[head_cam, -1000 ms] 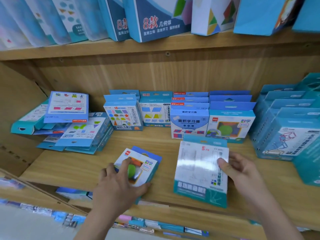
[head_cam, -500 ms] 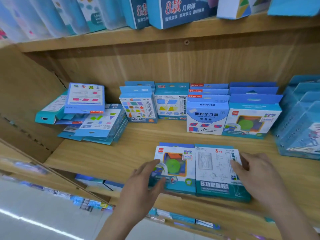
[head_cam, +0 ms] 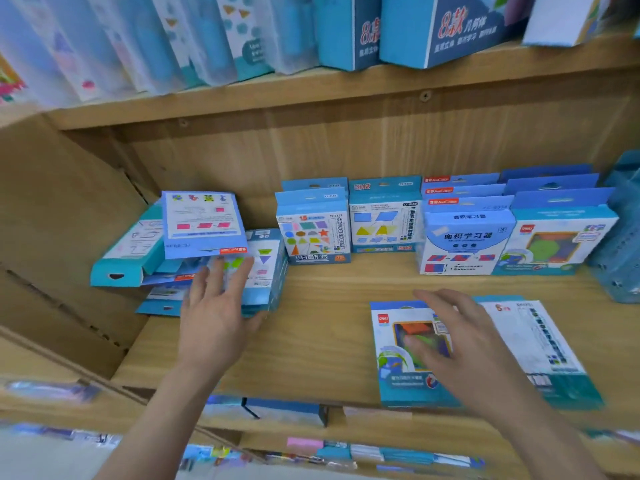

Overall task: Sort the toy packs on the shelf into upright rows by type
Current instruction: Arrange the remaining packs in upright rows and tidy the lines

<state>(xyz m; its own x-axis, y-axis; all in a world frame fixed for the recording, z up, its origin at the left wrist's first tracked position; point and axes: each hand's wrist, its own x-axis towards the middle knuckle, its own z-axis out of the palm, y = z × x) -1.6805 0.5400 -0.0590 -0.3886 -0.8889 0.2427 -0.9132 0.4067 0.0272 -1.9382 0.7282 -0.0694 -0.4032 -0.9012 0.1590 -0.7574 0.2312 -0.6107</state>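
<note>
Toy pack pile [head_cam: 267, 261]: left hand [head_cam: 214, 313] spread open, touching. Right hand [head_cam: 464, 344] open above flat pack [head_cam: 391, 358].

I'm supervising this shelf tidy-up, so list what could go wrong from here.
1. The left hand reaches into the loose heap of blue card packs; the tilted blue pack with pink rectangles propped on top could slide off.
2. The blue pack with a green disc and the white-fronted teal pack lie flat at the front lip of the wooden shelf; a sweep of the right hand might knock them over the edge.
</note>
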